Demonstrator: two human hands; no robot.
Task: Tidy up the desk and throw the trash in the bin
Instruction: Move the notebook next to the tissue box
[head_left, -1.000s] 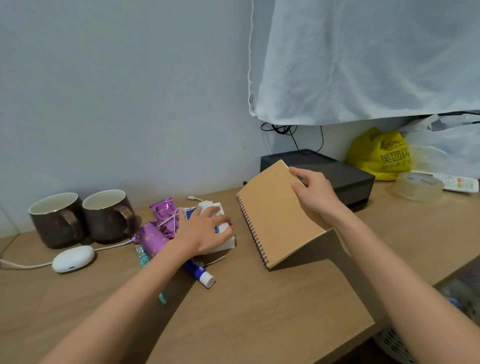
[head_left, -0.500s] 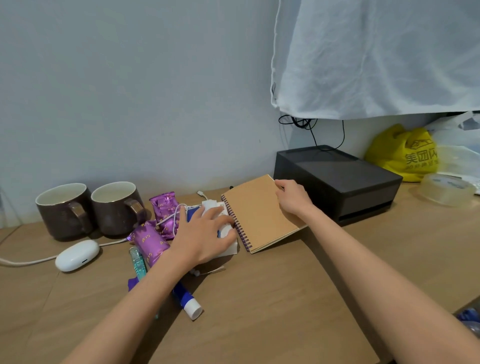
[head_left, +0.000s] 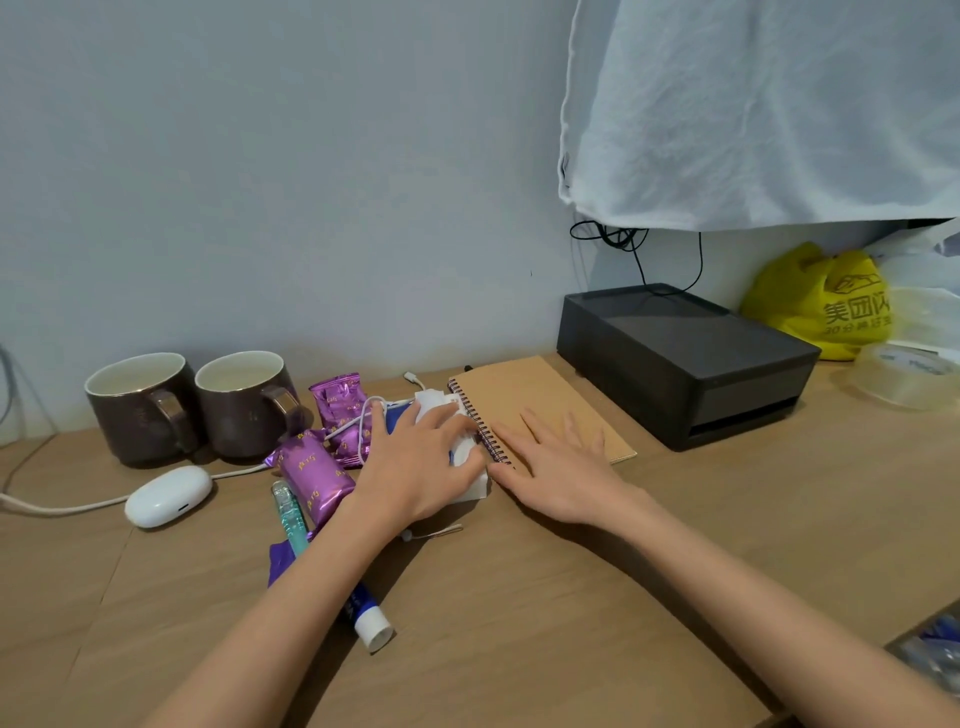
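1. Two dark mugs stood side by side at the wall, their pale insides showing; I could not tell what they held.
2. A black box sat at the back right, with a bunched yellow plastic bag behind it, its contents hidden.
3. The left hand curled over a white box, gripping it, with purple snack packets just beside.
4. The right hand lay flat, fingers spread, on the kraft spiral notebook. The notebook lay flat between the white box and the black box.
5. A teal pen and a blue-and-white tube lay by the left forearm.
6. Bare wood ran from the notebook to the desk's front edge.
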